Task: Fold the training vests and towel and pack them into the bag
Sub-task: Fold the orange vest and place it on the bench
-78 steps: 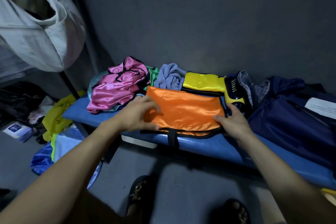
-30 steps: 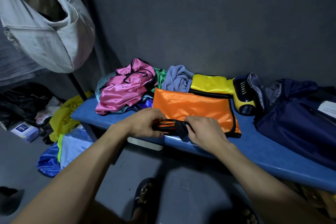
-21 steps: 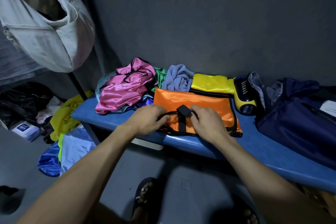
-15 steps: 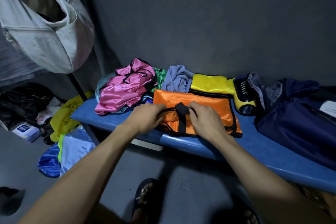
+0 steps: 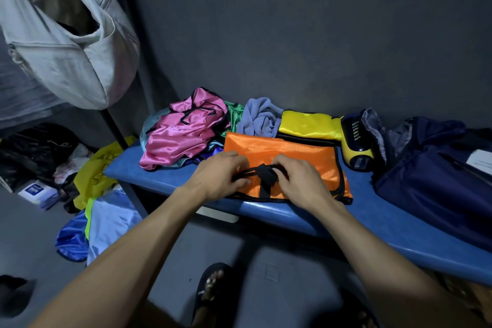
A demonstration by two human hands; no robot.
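Observation:
An orange training vest (image 5: 300,160) with black trim lies half folded on the blue bench (image 5: 372,221). My left hand (image 5: 218,176) and my right hand (image 5: 298,181) both pinch its black strap (image 5: 265,181) at the near edge, folded up over the orange cloth. Behind it sit a folded yellow vest (image 5: 308,125), a crumpled grey-blue towel (image 5: 259,120), and a heap with a pink vest (image 5: 183,130) and a green one (image 5: 234,117). A dark navy bag (image 5: 436,168) lies at the right end of the bench.
A yellow and black device (image 5: 356,141) sits between the yellow vest and the navy bag. A pale grey bag (image 5: 66,42) hangs at the upper left. More cloth, blue (image 5: 80,237) and yellow (image 5: 93,176), lies on the floor at left. Grey wall runs behind the bench.
The near edge of the orange vest, with its black strap, has been lifted off the bench's front edge and folded up over the vest. Both hands moved together to the middle.

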